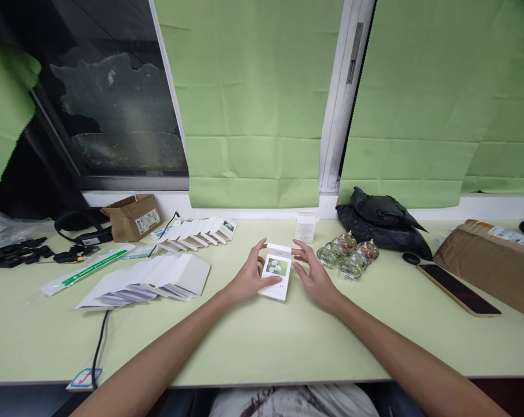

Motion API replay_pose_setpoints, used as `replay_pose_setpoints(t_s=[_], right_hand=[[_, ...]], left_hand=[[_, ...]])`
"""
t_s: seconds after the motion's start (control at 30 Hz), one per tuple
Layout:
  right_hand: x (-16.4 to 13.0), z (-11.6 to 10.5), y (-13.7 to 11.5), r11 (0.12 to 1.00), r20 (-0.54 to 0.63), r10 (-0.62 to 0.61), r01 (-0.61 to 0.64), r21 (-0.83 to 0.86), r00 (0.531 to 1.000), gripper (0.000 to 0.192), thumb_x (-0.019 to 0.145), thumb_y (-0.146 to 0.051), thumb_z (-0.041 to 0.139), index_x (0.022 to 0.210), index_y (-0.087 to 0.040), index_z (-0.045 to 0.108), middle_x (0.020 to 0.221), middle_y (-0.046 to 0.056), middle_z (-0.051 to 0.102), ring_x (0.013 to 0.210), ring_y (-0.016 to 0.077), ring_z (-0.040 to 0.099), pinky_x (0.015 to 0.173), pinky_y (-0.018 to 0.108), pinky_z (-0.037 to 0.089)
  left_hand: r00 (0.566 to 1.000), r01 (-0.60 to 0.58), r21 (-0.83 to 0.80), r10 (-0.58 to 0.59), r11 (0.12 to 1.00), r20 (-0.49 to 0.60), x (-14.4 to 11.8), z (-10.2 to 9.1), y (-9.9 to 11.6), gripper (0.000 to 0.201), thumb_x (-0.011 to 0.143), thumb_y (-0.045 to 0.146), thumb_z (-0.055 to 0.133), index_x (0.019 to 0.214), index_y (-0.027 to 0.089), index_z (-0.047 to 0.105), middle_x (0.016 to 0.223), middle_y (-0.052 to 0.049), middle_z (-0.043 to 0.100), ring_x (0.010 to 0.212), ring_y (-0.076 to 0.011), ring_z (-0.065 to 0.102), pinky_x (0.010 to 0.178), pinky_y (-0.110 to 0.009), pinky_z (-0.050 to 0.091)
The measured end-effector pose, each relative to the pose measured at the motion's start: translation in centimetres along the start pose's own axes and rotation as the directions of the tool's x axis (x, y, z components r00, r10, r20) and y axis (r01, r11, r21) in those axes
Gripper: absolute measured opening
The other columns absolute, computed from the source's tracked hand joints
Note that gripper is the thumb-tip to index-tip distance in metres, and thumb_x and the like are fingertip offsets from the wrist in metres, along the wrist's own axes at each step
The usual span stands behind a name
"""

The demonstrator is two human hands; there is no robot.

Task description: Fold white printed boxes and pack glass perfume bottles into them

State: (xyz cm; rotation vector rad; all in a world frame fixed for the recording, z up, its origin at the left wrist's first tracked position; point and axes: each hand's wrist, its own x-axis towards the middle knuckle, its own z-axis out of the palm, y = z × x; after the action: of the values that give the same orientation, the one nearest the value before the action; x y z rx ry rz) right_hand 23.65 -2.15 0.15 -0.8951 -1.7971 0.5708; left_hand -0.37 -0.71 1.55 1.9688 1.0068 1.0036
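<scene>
A small white carton (274, 291) with a picture of white flowers on its front stands near the middle of the table, its top flap (279, 250) raised. My left hand (250, 275) grips its left side, with the thumb across the front and the other fingers partly hidden. At the flap's right edge are the fingertips of my right hand (316, 278); its fingers are spread and the thumb is apart from the carton. Whether those fingertips press on the flap, I cannot tell. Behind my right hand stands another white carton (305, 227).
Left are a row of white cartons (201, 231), flattened white cartons (181, 275), a green-and-white plastic packet (94, 269) and an open brown box (134, 217). Right are clear-wrapped coils (349, 255), black plastic bags (379, 223), a phone (457, 288) and a brown parcel (492, 260).
</scene>
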Motion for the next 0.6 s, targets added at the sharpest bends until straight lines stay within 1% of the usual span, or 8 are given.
replay_pose_setpoints(t_s=[0.07,0.13,0.2,0.27,0.37,0.43,0.5,0.6], right_hand=[[-0.2,0.0,-0.5,1.000,0.012,-0.012,0.012,-0.028,1.000,0.054,0.106,-0.038,0.046,0.158,-0.034,0.031,0.137,0.010,0.063,0.131,0.0270,0.059,0.115,0.053,0.044],[-0.3,0.0,-0.9,0.999,0.008,-0.023,0.023,-0.043,1.000,0.054,0.107,-0.038,0.044,0.159,-0.033,0.030,0.137,0.010,0.064,0.133,0.0274,0.058,0.115,0.054,0.044],[-0.3,0.0,-1.0,0.999,-0.011,-0.028,0.027,-0.040,1.000,0.053,0.108,-0.038,0.042,0.159,-0.033,0.029,0.138,0.010,0.063,0.134,0.0268,0.057,0.114,0.052,0.045],[-0.3,-0.1,-1.1,0.998,-0.020,-0.039,0.038,-0.045,0.999,0.051,0.108,-0.038,0.041,0.158,-0.033,0.031,0.141,0.010,0.061,0.135,0.0262,0.056,0.113,0.050,0.047],[-0.2,-0.1,-1.3,0.992,-0.002,-0.098,0.098,-0.085,0.995,0.044,0.109,-0.036,0.039,0.153,-0.034,0.042,0.146,0.008,0.056,0.134,0.0257,0.055,0.114,0.049,0.047],[-0.2,0.0,-1.5,0.984,-0.009,-0.140,0.138,-0.115,0.990,0.042,0.109,-0.035,0.039,0.150,-0.034,0.046,0.146,0.008,0.055,0.135,0.0261,0.053,0.115,0.050,0.047],[-0.2,0.0,-1.7,0.980,-0.036,-0.152,0.145,-0.139,0.988,0.042,0.108,-0.034,0.039,0.149,-0.034,0.047,0.147,0.009,0.051,0.139,0.0267,0.049,0.116,0.051,0.046],[-0.1,0.0,-1.6,0.983,-0.059,-0.135,0.126,-0.135,0.989,0.040,0.108,-0.034,0.041,0.147,-0.035,0.049,0.156,0.009,0.040,0.143,0.0264,0.044,0.116,0.050,0.047]], left_hand=[[1.000,-0.010,-0.003,0.010,1.000,0.022,0.0,0.0,0.2,0.088,0.084,0.051,0.079,0.155,0.033,0.031,0.144,-0.011,0.048,0.102,-0.0219,0.062,0.080,-0.034,0.056],[0.999,-0.025,-0.010,0.025,1.000,0.028,0.0,0.0,0.3,0.072,0.085,0.050,0.078,0.143,0.027,0.044,0.128,-0.009,0.058,0.102,-0.0234,0.063,0.078,-0.033,0.055],[0.999,-0.040,0.004,0.040,0.999,0.002,0.0,0.0,0.4,0.064,0.083,0.049,0.079,0.133,0.025,0.048,0.116,-0.007,0.061,0.099,-0.0236,0.064,0.076,-0.033,0.055],[0.997,-0.064,0.047,0.065,0.997,-0.030,0.1,0.0,0.4,0.064,0.082,0.047,0.081,0.131,0.025,0.047,0.113,-0.006,0.062,0.098,-0.0237,0.064,0.077,-0.034,0.055],[0.991,-0.117,0.124,0.124,0.985,-0.045,0.1,-0.1,0.3,0.066,0.084,0.043,0.080,0.136,0.028,0.045,0.124,-0.007,0.060,0.104,-0.0244,0.064,0.085,-0.038,0.056],[0.984,-0.162,0.166,0.171,0.973,-0.044,0.1,-0.2,0.2,0.067,0.086,0.043,0.078,0.140,0.030,0.042,0.136,-0.008,0.055,0.109,-0.0247,0.063,0.088,-0.039,0.057],[0.976,-0.204,0.200,0.215,0.958,-0.032,0.2,-0.3,0.1,0.067,0.088,0.043,0.076,0.144,0.033,0.040,0.146,-0.009,0.048,0.112,-0.0251,0.062,0.089,-0.041,0.058],[0.968,-0.241,0.232,0.250,0.942,-0.006,0.2,-0.4,-0.1,0.065,0.093,0.042,0.070,0.148,0.036,0.036,0.156,-0.008,0.039,0.115,-0.0246,0.062,0.090,-0.043,0.060]])
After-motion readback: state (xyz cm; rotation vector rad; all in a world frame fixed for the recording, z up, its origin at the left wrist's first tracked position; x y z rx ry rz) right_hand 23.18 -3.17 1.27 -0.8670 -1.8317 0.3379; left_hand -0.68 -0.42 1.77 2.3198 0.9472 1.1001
